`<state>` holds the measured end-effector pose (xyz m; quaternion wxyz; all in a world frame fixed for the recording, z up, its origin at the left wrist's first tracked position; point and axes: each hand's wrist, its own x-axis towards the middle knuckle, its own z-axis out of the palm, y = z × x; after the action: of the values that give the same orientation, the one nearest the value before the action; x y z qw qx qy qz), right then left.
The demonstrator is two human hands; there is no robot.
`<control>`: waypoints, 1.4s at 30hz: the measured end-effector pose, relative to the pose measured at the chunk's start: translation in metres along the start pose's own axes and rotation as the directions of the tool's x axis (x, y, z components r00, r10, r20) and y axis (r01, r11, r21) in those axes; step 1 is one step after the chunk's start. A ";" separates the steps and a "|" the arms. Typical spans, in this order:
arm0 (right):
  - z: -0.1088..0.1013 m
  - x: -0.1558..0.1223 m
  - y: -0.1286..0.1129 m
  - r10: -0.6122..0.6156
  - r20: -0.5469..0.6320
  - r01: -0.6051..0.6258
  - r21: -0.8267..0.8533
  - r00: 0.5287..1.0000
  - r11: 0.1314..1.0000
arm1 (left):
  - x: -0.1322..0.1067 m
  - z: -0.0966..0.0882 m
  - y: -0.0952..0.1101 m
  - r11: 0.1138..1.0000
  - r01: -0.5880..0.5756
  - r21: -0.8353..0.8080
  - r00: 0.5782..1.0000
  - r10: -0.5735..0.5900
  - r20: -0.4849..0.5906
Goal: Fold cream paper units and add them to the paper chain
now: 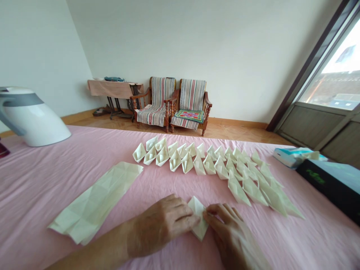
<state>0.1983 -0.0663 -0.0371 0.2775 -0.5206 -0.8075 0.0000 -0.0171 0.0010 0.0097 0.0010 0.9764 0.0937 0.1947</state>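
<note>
Paper fold [198,212], half-hidden; left hand [161,225], right hand [232,234]

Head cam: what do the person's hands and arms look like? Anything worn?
Two bare hands, no gloves. Left hand: no ring, watch or band visible. The left forearm is uncovered to the frame edge, no sleeve. Right hand: no ring visible. A pale strip runs along its wrist; sleeve or glare, cannot tell.

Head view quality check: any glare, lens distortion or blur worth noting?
Head view: the glass window at upper right is blown out white; wide-lens distortion leans the white plastic kettle and the walls; the small folded white paper between the left hand and right hand is sharp, evenly lit, with soft shadows.
</note>
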 end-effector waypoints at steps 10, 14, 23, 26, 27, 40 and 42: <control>0.003 -0.003 -0.002 0.063 0.033 -0.065 0.046 0.997 0.997 | 0.002 0.000 0.002 0.998 -0.028 0.053 0.999 0.027 0.027; -0.004 -0.001 -0.005 0.060 -0.006 -0.059 0.091 0.998 0.994 | 0.002 0.004 0.003 0.998 -0.011 0.067 1.000 0.009 0.028; -0.004 0.000 0.001 0.158 0.003 -0.156 0.182 0.987 0.971 | 0.001 0.013 0.002 0.997 -0.002 0.075 1.000 -0.001 0.029; -0.003 0.003 0.004 0.200 0.023 -0.201 0.195 0.979 0.960 | 0.003 0.014 0.002 0.997 0.006 0.071 1.000 -0.007 0.016; -0.003 0.003 0.004 0.203 0.033 -0.205 0.203 0.979 0.958 | 0.003 0.013 0.003 0.997 0.009 0.073 1.000 -0.010 0.015; 0.003 0.004 -0.006 0.162 0.037 -0.166 0.277 0.986 0.946 | 0.000 0.017 -0.001 0.985 0.158 -0.075 0.985 -0.162 -0.051; 0.003 0.006 -0.007 0.138 0.027 -0.140 0.272 0.990 0.952 | 0.001 0.019 -0.003 0.976 0.178 -0.127 0.981 -0.186 -0.058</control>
<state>0.1894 -0.0639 -0.0351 0.3429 -0.5329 -0.7621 0.1330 -0.0095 0.0046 -0.0080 0.0747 0.9545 0.1707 0.2327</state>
